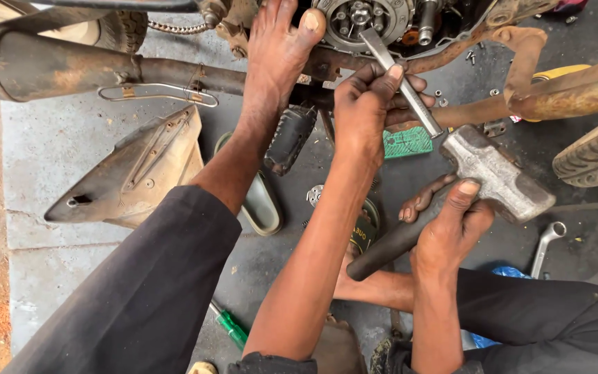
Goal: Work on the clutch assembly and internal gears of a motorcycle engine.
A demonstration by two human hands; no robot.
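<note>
A dull grey steel hammer head [496, 173] sat on a dark handle. Above it, a silvery chisel [401, 82] gleamed. Left of the hammer lay a green patterned card [408, 142]; far below left, a screwdriver [230, 327] with a translucent green handle. Rust-brown frame tubes [562, 97] ran above the hammer.

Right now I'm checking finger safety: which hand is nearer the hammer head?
Right. The right hand grips the handle just below the hammer head; the left hand holds the chisel, up and left of it.
</note>
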